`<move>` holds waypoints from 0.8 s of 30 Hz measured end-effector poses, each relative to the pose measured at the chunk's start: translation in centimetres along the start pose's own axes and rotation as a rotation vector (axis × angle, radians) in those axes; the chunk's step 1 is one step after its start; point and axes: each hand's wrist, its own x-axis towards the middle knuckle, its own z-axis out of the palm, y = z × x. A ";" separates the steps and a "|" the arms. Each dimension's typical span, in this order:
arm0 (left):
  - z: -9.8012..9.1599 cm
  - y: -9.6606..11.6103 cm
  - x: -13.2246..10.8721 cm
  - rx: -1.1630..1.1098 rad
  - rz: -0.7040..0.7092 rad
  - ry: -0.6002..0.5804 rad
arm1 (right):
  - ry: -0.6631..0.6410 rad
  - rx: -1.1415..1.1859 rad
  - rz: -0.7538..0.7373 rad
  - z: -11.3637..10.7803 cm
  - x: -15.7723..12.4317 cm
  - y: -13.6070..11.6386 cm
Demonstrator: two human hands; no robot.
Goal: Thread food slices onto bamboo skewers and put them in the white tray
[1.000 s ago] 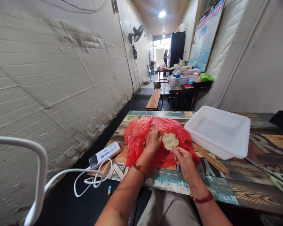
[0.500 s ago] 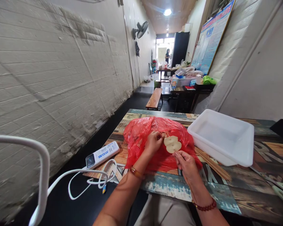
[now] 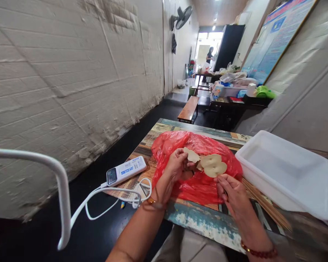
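Observation:
My left hand, at the middle of the table, pinches a thin pale slice with an uneven edge. My right hand is closed at the lower end of a skewer of overlapping pale round slices; most of its stick is hidden by slices and fingers. The slices look like potato, though their kind is not certain. Under both hands spreads a crumpled red plastic bag, with more pieces partly showing at its opening. To the right of my right hand lies a bundle of bamboo skewers.
A white plastic tub stands on the right of the patterned wooden table. On the left lie a white power bank and its cable. Beyond are a bench, a cluttered table, and a distant person.
My left hand has drawn a pale slice up from the bag and holds it beside the skewered slices. My right hand has moved slightly right with the skewer. The view has shifted.

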 end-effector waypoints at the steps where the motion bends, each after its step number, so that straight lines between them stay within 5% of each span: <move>1: 0.0 0.1 0.0 -0.020 0.000 -0.010 | -0.017 -0.007 0.003 0.2 0.3 -0.6; 5: -0.2 0.3 0.1 -0.071 0.004 0.010 | -0.080 -0.039 0.004 1.4 1.5 -1.7; 24: -0.4 -0.2 0.4 -0.079 0.107 0.117 | -0.153 -0.131 0.088 2.4 0.1 2.3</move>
